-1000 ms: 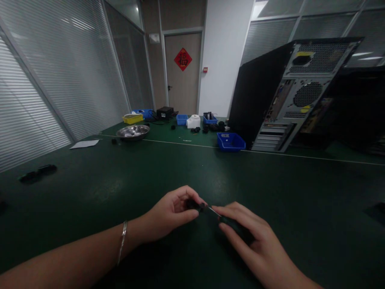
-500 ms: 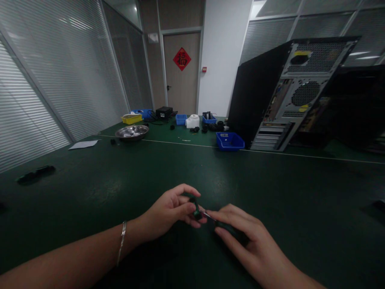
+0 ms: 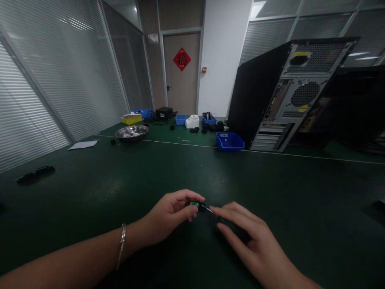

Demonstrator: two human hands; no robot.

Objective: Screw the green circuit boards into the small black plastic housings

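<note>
My left hand [image 3: 168,216] has its fingers [image 3: 192,198] pinched narrow on a small black part with a green face [image 3: 195,204], held just above the bench [image 3: 120,180]. My right hand [image 3: 249,241] is wrapped around a slim screwdriver [image 3: 209,209], its tip touching the part. The risk, as I judge it — the tip slips off so small a piece and jabs my fingertip, or the part pops free onto the dark green mat. Well beyond my fingers stand a blue bin [image 3: 230,141] and an opened computer case [image 3: 279,92]; the room is dim, glass-walled.
</note>
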